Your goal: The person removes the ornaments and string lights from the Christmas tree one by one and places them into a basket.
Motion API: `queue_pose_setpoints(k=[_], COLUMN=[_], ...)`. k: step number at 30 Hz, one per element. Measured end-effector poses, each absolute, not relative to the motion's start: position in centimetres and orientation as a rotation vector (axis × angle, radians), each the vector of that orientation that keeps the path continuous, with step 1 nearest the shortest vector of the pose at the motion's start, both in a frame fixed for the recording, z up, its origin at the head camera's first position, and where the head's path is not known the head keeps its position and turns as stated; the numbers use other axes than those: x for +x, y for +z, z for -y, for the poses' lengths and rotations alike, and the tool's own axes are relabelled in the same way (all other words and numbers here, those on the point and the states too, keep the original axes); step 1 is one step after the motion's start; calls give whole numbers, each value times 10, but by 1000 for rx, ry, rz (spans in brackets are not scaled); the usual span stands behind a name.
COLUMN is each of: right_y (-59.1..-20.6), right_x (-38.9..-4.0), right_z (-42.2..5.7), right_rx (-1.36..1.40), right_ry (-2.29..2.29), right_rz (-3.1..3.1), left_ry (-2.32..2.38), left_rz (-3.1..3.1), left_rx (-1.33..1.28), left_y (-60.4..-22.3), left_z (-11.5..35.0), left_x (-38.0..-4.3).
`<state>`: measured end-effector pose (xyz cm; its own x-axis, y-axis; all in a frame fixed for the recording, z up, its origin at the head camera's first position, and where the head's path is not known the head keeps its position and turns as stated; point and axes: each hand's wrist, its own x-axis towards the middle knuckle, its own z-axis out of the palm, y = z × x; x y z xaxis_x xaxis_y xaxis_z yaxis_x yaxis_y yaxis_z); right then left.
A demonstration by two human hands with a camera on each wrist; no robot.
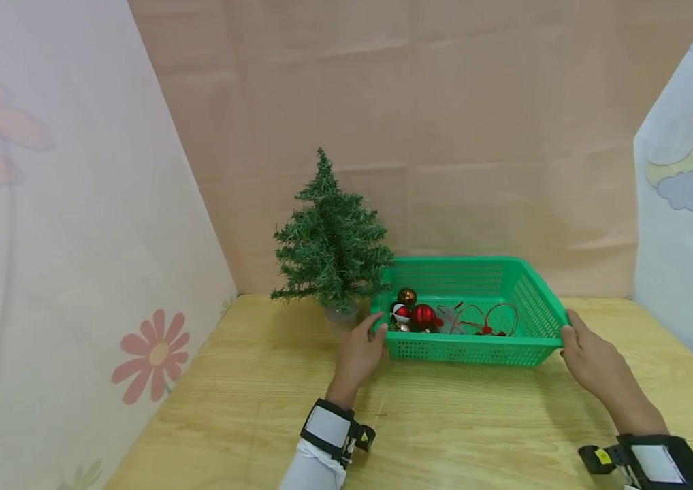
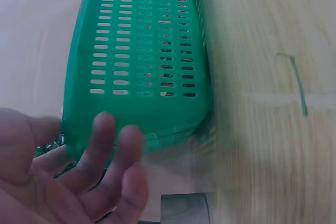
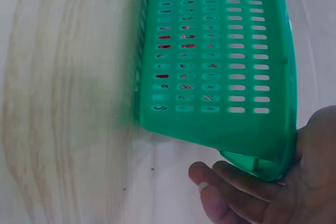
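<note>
A green plastic basket (image 1: 457, 349) with slotted walls lies between both hands. Its left end is held at the rim by my left hand (image 1: 359, 350), thumb toward the top edge. My right hand (image 1: 594, 357) grips the right end of the rim; in the right wrist view its fingers (image 3: 236, 198) curl beneath the lip. Inside, at the left, are shiny red baubles (image 1: 424, 316), a gold-brown bauble (image 1: 407, 296) and other small balls. Red looped cords (image 1: 486, 329) lie further right in the basket. A small artificial Christmas tree (image 1: 334, 245) stands just left of the basket.
The tree's grey base (image 1: 342, 313) rests on the wooden table (image 1: 457, 422), close to my left hand. Brown paper (image 1: 475, 122) covers the back, with printed white panels at both sides. A thin green sliver (image 2: 298, 85) lies on the wood.
</note>
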<state>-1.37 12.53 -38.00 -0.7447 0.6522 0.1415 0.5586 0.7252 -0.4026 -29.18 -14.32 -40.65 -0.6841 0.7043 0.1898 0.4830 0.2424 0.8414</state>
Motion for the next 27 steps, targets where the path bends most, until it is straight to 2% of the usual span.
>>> queue_pose_setpoints(k=[14,21,27], right_y=[-382,-379,-383], right_x=[-23,-30,-36], right_z=[-120,-104,-43], right_rx=[-901,-781,-701], right_ry=[640,395,208], right_rz=[2701,2602,2578], left_ry=[1263,1159,1051], left_rz=[-2440,-2608,-2743], left_rx=[1015,1236,1434], left_y=[-378,-359,-375], left_z=[171,184,202], left_x=[-292,-274,-251])
